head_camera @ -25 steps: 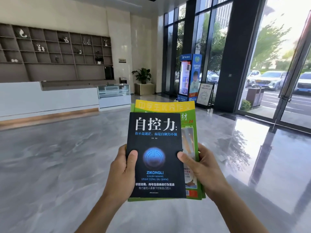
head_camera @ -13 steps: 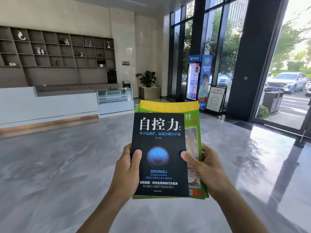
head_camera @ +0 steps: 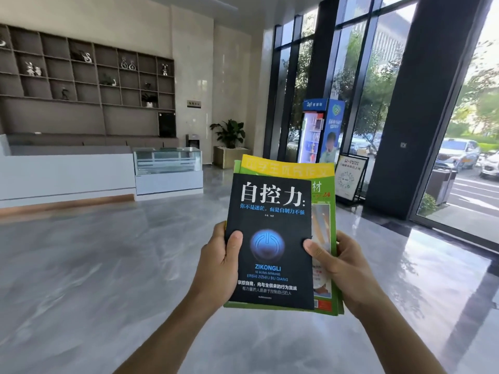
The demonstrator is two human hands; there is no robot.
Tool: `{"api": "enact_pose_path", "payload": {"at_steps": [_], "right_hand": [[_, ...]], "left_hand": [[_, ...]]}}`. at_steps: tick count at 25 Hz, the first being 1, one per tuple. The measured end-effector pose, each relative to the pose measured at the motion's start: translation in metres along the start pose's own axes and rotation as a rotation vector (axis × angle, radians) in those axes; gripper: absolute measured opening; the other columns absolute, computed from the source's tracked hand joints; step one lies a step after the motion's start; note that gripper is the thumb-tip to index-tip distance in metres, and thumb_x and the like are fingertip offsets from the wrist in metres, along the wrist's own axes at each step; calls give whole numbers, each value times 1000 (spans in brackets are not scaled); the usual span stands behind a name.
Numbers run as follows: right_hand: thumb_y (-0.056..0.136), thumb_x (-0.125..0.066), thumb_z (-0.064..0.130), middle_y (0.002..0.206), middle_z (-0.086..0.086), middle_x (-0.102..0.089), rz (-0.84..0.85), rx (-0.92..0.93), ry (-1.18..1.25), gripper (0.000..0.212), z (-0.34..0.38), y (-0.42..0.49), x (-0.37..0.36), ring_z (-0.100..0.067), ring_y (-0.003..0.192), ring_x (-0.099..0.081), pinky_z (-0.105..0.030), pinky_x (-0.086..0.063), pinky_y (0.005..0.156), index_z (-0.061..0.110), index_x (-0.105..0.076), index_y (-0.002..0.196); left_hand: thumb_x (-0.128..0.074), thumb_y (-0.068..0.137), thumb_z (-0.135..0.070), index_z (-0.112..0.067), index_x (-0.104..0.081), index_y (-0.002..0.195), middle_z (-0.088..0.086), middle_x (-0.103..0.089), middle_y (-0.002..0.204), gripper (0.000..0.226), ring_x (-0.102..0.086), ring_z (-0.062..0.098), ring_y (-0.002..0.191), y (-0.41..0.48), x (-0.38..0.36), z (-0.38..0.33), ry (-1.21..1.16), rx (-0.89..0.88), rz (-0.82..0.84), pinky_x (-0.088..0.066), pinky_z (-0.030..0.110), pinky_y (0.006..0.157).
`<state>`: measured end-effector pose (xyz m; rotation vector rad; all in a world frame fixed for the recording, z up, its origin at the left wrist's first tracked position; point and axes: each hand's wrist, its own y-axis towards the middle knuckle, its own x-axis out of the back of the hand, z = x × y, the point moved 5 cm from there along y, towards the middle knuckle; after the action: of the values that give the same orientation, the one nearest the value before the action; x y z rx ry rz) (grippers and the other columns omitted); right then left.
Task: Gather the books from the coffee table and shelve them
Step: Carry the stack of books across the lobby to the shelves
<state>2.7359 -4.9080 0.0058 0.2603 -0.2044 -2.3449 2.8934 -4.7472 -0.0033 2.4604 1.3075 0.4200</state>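
Note:
I hold a stack of books in front of me with both hands. On top lies a black book (head_camera: 270, 211) with white Chinese letters and a blue glowing circle. Under it are a green book (head_camera: 324, 211) and a yellow-topped one (head_camera: 286, 168), both mostly covered. My left hand (head_camera: 218, 268) grips the stack's left edge, thumb on the black cover. My right hand (head_camera: 343, 271) grips the right edge, thumb on the cover too. A brown wall shelf (head_camera: 89, 85) with small ornaments stands far off at the left.
A white reception counter (head_camera: 67, 171) and a glass display case (head_camera: 167, 163) stand below the shelf. A potted plant (head_camera: 229, 136), a blue vending machine (head_camera: 321, 130) and a sign stand (head_camera: 349, 179) are ahead. Glass walls run along the right. Grey polished floor spreads all around.
The view has swung to the right, so the shelf and counter sit further right in frame. Both hands keep the same grip on the book stack.

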Motion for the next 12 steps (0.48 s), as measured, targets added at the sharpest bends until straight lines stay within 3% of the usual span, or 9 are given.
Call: {"api": "enact_pose_path", "payload": {"at_steps": [8, 12], "right_hand": [[90, -69, 5, 98, -21, -81, -24, 17, -13, 19, -79, 309, -11, -37, 79, -79, -40, -65, 60, 5, -67, 109], [89, -69, 5, 92, -16, -82, -19, 7, 20, 17, -136, 483, -7, -30, 72, -80, -36, -64, 55, 9, -66, 105]], "left_hand": [[-40, 105, -23, -20, -54, 118, -11, -71, 95, 20, -69, -10, 77, 287, -55, 131, -9, 15, 22, -50, 6, 59], [-39, 105, -21, -22, -55, 116, -12, -71, 94, 19, -69, -10, 75, 442, -94, 212, -24, 16, 18, -49, 6, 59]]}}
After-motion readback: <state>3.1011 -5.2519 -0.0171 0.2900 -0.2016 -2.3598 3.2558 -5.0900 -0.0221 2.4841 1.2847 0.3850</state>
